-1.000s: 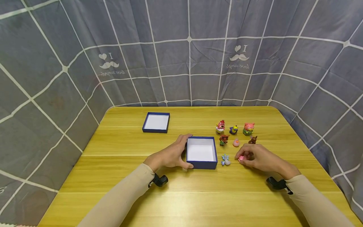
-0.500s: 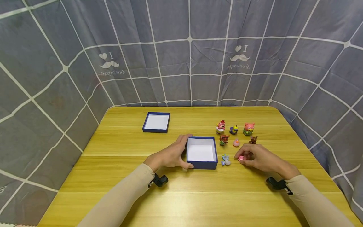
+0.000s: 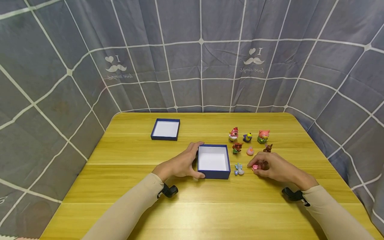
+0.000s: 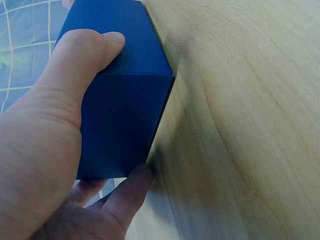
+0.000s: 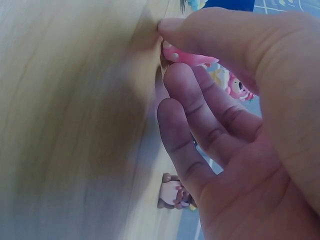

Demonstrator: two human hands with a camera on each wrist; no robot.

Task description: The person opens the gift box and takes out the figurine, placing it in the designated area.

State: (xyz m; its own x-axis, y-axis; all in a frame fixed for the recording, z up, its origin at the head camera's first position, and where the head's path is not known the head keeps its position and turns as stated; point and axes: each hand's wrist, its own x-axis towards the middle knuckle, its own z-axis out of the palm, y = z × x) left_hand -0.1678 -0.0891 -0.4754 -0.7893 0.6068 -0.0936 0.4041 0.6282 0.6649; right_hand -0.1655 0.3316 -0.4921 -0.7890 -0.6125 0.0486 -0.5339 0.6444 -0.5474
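Note:
My left hand (image 3: pixel 183 163) grips the open blue box (image 3: pixel 213 174) at its left side. In the left wrist view the thumb (image 4: pixel 102 47) presses on one blue wall of the box (image 4: pixel 130 120), and the other fingers reach round another side. On the right, my right hand (image 3: pixel 274 167) pinches a small pink figurine (image 3: pixel 255 167) low at the tabletop. The right wrist view shows this pink figurine (image 5: pixel 187 56) between thumb and fingers, partly hidden by them. A blue-grey figurine (image 3: pixel 239 169) lies between the box and the right hand.
Behind the right hand stand several toy figures: a red-hatted one (image 3: pixel 233 134), a yellow-and-dark one (image 3: pixel 247 137), a pink pig-like one (image 3: pixel 263 136), a brown one in sunglasses (image 3: pixel 237 148), a pink duck (image 3: pixel 250 151) and a small brown one (image 3: pixel 268 148). A blue lid (image 3: pixel 165 129) lies farther back left.
The fingertips of my right hand shift very slightly around the pink figurine. My left hand and the box stay in place.

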